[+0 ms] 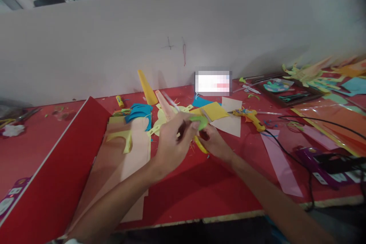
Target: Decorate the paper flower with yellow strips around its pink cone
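Near the middle of the table, my left hand (173, 143) pinches a small curved piece of green paper (202, 121). My right hand (216, 144) grips scissors with yellow handles (201, 145), and a blade points up beside the green paper. Whether the blades touch the paper I cannot tell. Just behind my left hand lies a pale yellow paper shape (161, 116) with small marked tabs, and a pink paper cone (163, 103) rises from it. A yellow paper sheet (215, 111) sits behind the scissors.
A yellow glue gun (250, 117) with a black cord lies to the right. Blue paper strips (139, 114) and beige sheets (137, 171) are on the left, beside a red upright board (65, 160). A yellow cone (148, 87) stands by the white partition (114, 49).
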Motion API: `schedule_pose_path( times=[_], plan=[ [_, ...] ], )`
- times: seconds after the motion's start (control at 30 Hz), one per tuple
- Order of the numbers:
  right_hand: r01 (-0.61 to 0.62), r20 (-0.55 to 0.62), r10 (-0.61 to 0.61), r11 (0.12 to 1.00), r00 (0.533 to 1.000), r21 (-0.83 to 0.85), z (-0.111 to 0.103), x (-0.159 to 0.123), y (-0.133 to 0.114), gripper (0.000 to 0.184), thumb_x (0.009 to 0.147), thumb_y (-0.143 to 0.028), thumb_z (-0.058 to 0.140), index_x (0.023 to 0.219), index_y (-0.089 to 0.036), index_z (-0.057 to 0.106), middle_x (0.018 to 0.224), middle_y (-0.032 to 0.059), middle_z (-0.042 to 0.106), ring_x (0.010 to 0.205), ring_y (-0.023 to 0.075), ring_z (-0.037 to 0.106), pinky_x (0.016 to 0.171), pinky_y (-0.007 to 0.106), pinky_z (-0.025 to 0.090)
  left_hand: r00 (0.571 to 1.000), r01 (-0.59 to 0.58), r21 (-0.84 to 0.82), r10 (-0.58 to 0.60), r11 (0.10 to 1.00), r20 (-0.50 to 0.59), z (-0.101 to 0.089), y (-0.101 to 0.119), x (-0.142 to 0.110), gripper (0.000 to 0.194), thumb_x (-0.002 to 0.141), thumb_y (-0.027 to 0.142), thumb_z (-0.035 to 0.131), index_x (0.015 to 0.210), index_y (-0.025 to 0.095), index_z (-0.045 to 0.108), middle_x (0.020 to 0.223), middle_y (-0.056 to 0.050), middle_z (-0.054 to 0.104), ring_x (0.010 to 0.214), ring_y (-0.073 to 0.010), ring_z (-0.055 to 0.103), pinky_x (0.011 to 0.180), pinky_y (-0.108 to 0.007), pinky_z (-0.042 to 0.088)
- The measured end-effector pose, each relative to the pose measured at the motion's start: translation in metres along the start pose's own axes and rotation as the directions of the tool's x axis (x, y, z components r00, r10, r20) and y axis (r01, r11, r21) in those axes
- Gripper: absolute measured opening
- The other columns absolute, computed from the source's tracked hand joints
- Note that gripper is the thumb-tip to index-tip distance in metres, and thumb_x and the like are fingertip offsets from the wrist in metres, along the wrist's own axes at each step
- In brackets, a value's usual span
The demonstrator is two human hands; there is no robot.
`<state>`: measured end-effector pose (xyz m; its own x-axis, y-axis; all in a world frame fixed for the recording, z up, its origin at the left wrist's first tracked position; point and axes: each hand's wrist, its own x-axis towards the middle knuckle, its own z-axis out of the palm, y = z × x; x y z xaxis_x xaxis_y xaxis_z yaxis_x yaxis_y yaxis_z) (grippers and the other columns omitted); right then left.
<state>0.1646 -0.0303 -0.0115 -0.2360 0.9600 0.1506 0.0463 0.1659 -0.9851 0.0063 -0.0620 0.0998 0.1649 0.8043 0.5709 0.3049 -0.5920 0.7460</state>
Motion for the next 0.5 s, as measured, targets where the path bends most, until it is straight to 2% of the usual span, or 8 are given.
schedule_pose_path(
  times=[0.1,0.2,0.27,0.37,0.43,0.5],
  plan=[
    [-0.033,-0.065,0.041,0.991,0.997,0.126,0.002,0.002,0.001,0.048,0.073,-0.060,0.080,0.076,-0.023,0.051,0.060,-0.0050,0.053,0.053,0.0120,0.049,0.050,0.025,0.040,0.988,0.149,-0.160,-0.153,0.976,-0.010,0.005,-0.013,0.026,0.016,0.099,0.035,0.060,0.092,0.020,0.059,0.071,0.001,0.065,0.054,-0.0077,0.047,0.048,-0.021,0.035],
    [-0.039,-0.036,0.046,0.981,0.998,0.188,0.003,-0.002,0.001,0.058,0.084,-0.073,0.062,0.060,-0.024,0.043,0.048,-0.0040,0.043,0.042,0.0117,0.043,0.043,0.026,0.032,0.973,0.224,-0.297,-0.231,0.928,0.010,0.010,-0.032,0.042,0.034,0.097,0.043,0.061,0.075,0.020,0.048,0.062,0.003,0.055,0.050,-0.0067,0.041,0.046,-0.022,0.032],
    [-0.043,-0.008,0.046,0.971,0.999,0.235,0.004,-0.005,0.001,0.065,0.088,-0.080,0.050,0.056,-0.024,0.040,0.044,-0.0035,0.038,0.038,0.0119,0.040,0.041,0.028,0.030,0.970,0.237,-0.317,-0.244,0.918,0.018,0.011,-0.042,0.046,0.038,0.097,0.043,0.062,0.071,0.020,0.046,0.061,0.004,0.052,0.050,-0.0066,0.041,0.046,-0.022,0.032],
    [-0.065,0.051,0.052,0.951,0.997,0.301,0.009,-0.007,0.002,0.069,0.083,-0.090,0.041,0.065,-0.024,0.050,0.045,-0.0049,0.037,0.038,0.0128,0.038,0.041,0.029,0.033,0.974,0.222,-0.279,-0.227,0.934,0.014,0.011,-0.053,0.046,0.036,0.096,0.042,0.063,0.072,0.020,0.049,0.063,0.003,0.052,0.053,-0.0069,0.042,0.047,-0.022,0.033],
    [-0.074,0.091,0.048,0.950,0.995,0.302,0.015,-0.008,0.006,0.075,0.077,-0.096,0.039,0.078,-0.023,0.055,0.052,-0.0047,0.042,0.043,0.0136,0.040,0.045,0.030,0.037,0.977,0.204,-0.251,-0.212,0.946,-0.003,0.011,-0.057,0.046,0.035,0.096,0.041,0.062,0.072,0.020,0.050,0.063,0.003,0.052,0.053,-0.0072,0.043,0.048,-0.023,0.033],
    [-0.058,0.105,0.032,0.965,0.994,0.257,0.020,-0.009,0.011,0.077,0.077,-0.097,0.037,0.085,-0.023,0.056,0.061,-0.0028,0.048,0.051,0.0144,0.044,0.052,0.031,0.040,0.978,0.196,-0.224,-0.208,0.955,-0.032,0.011,-0.060,0.046,0.035,0.097,0.040,0.061,0.072,0.020,0.048,0.062,0.004,0.047,0.053,-0.0075,0.041,0.048,-0.023,0.032]
  ],
)
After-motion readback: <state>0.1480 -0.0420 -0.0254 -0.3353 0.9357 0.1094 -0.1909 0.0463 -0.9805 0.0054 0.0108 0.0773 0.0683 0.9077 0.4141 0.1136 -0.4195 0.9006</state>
